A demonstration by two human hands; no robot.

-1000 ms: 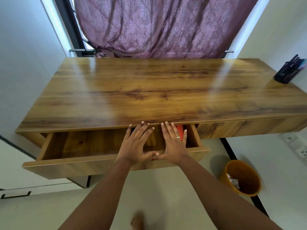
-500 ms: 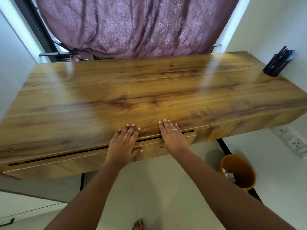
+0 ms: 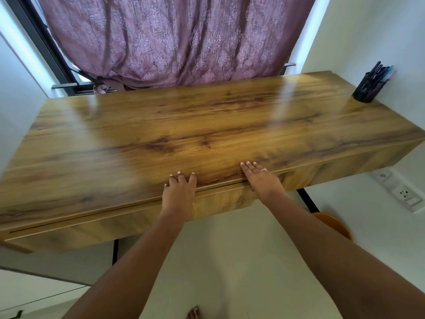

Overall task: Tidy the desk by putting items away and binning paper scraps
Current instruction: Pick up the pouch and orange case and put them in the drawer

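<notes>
Pressure from the flat, straight-fingered left hand (image 3: 178, 194) and right hand (image 3: 262, 183) should be even, seating the drawer (image 3: 218, 202) flush.

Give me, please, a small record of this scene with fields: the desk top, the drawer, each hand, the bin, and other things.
desk top: glossy wood; only a pen holder stands on it, at the far right corner
drawer: pushed in, with a thin dark line along its top edge
left hand: flat over the desk's front edge, fingers straight, holding nothing
right hand: the same, further right
bin: orange, on the floor at the right, mostly hidden behind the right forearm; contents not visible
paper scraps: none in view
</notes>
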